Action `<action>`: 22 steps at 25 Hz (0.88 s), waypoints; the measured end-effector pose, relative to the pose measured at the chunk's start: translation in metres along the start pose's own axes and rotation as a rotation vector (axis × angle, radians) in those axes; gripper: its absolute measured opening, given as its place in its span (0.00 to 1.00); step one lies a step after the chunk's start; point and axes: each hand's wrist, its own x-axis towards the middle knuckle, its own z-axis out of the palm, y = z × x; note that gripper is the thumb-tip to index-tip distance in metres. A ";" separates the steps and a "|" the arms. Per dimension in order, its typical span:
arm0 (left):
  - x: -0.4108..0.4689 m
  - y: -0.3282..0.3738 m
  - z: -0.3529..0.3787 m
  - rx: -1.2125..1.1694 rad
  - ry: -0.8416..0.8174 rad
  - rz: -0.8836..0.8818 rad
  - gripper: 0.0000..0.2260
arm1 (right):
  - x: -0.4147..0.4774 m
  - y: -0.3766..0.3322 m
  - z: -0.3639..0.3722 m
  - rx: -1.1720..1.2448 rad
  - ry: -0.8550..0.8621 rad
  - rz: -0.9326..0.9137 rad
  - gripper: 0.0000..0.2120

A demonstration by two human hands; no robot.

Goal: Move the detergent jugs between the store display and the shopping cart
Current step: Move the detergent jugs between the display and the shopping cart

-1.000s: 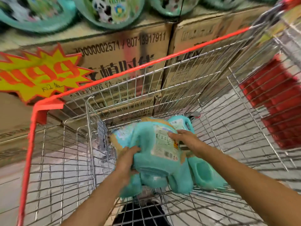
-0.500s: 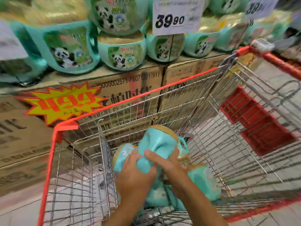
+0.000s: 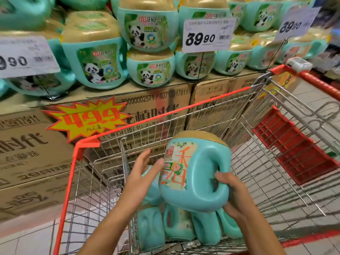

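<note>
A teal detergent jug [image 3: 195, 173] with a tan cap is raised above the wire shopping cart [image 3: 276, 162], cap pointing up and away. My right hand [image 3: 233, 196] grips its handle from the right. My left hand [image 3: 141, 179] lies with straight fingers against the jug's left side. Several more teal jugs [image 3: 176, 223] lie in the cart below it. The store display [image 3: 147, 69] holds several rows of the same panda-label jugs on cardboard cases.
Stacked cardboard cases [image 3: 36, 159] form the display base just beyond the cart's orange rim [image 3: 165, 114]. Price signs [image 3: 207, 34] hang in front of the jugs, and a yellow starburst tag [image 3: 86, 118] sticks out. The red child seat flap [image 3: 294, 153] is on the right.
The jug has come up out of the pile in the cart and turned upright. My right hand shifted to its handle, my left hand opened against its side. The view tilted up toward the display.
</note>
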 end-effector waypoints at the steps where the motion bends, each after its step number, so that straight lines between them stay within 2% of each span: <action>1: -0.001 -0.003 0.001 -0.127 -0.085 -0.074 0.32 | -0.002 -0.001 0.002 0.021 -0.061 0.005 0.33; 3: -0.008 -0.010 -0.001 -0.354 -0.158 -0.144 0.42 | -0.006 0.000 0.010 0.033 -0.164 -0.007 0.27; 4: -0.012 -0.010 -0.003 -0.441 -0.142 -0.142 0.44 | -0.006 0.002 0.017 0.042 -0.201 -0.013 0.25; 6: -0.022 -0.008 -0.010 -0.528 -0.057 -0.126 0.40 | -0.005 0.006 0.035 0.035 -0.218 -0.003 0.23; 8: -0.032 -0.006 -0.021 -0.586 0.054 -0.126 0.31 | -0.001 0.004 0.059 -0.106 -0.160 0.031 0.21; 11: -0.047 -0.001 -0.047 -0.603 0.217 -0.110 0.29 | 0.007 0.005 0.096 -0.442 -0.076 -0.058 0.26; 14: -0.060 0.010 -0.080 -0.592 0.375 -0.052 0.28 | 0.014 0.015 0.135 -0.483 -0.045 -0.157 0.26; 17: -0.070 0.022 -0.117 -0.550 0.556 0.009 0.29 | 0.022 0.023 0.180 -0.510 -0.143 -0.201 0.17; 22: -0.091 0.033 -0.174 -0.581 0.699 0.088 0.32 | 0.021 0.033 0.249 -0.466 -0.359 -0.170 0.24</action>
